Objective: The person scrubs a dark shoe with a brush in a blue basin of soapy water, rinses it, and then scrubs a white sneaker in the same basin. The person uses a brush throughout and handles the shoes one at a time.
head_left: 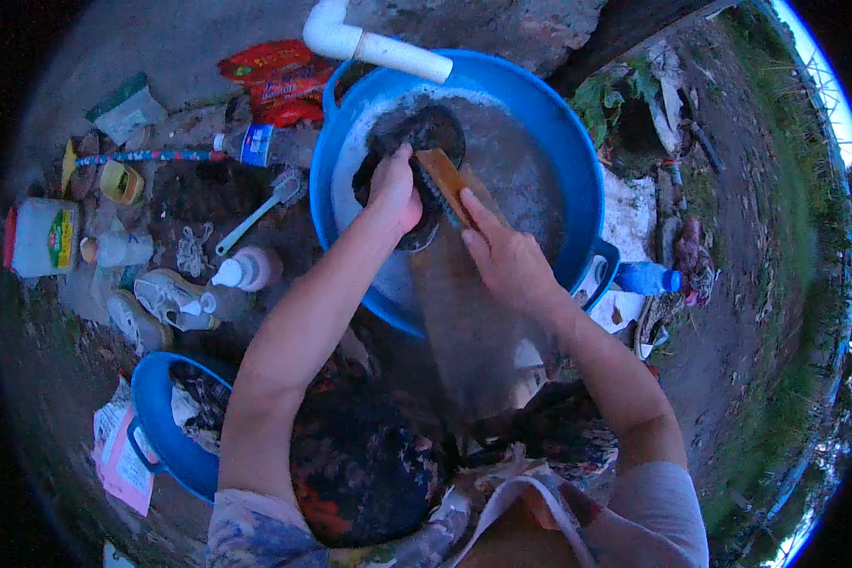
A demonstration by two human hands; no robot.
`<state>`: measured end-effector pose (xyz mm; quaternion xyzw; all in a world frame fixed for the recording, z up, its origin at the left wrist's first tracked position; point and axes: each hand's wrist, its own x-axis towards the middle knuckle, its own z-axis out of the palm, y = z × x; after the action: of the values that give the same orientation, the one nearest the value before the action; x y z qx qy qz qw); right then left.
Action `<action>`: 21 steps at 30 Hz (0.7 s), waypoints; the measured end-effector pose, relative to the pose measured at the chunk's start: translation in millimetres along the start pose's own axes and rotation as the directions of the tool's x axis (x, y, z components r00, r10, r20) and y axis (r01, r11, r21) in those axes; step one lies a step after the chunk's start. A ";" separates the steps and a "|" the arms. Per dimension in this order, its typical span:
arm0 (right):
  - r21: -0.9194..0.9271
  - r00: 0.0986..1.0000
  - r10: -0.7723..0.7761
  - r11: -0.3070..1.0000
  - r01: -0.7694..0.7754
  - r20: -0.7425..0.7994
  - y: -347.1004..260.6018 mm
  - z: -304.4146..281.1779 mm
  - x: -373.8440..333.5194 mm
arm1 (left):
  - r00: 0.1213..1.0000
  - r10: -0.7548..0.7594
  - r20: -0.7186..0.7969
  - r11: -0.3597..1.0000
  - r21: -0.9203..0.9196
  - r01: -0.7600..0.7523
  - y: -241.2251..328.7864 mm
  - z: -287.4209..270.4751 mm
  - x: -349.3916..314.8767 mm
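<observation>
A large blue basin (589, 161) holds murky, sudsy water in front of me. My left hand (396, 192) is closed on a dark, wet shoe (435, 128) over the basin's left half; parts of the shoe are hidden by the hand. In my right hand (506, 254) is a wooden scrub brush (442, 175), gripped along its back. Its bristles face left and meet the shoe's side. Beneath both hands, a flat board (464, 331) slopes out over the basin's near rim toward my lap.
A white pipe (402, 55) juts over the far rim. On the left lie sneakers (166, 293), a white bottle (251, 269), a pale-handled brush (265, 213) and a plastic jar (43, 237). A smaller blue basin (166, 464) stands near left; a blue-capped bottle (646, 278) lies right.
</observation>
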<state>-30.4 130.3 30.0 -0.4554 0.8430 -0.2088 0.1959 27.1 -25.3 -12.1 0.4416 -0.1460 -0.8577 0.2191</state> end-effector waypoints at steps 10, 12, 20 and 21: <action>-0.041 0.992 -0.123 0.991 0.124 0.031 5.0 -7.9 9.8 | 0.998 0.041 0.054 0.999 0.019 -0.042 4.1 -3.0 -4.2; -0.189 0.986 0.020 0.982 0.012 0.166 -11.6 -20.1 11.8 | 0.996 0.079 0.035 0.991 0.104 -0.082 3.7 -3.0 -10.2; -0.275 0.977 0.183 0.950 -0.147 0.110 -1.0 -12.0 62.5 | 0.975 0.055 0.216 0.982 0.165 -0.092 -1.6 -5.0 -0.6; -0.238 0.966 0.190 0.960 -0.145 0.176 -6.5 -16.3 42.5 | 0.969 0.060 0.240 0.982 0.160 -0.101 0.1 -8.8 3.1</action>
<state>-56.0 93.8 41.1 -0.4197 0.8732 -0.0491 0.2429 32.8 -27.4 -19.2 0.3484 -0.2616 -0.8784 0.1964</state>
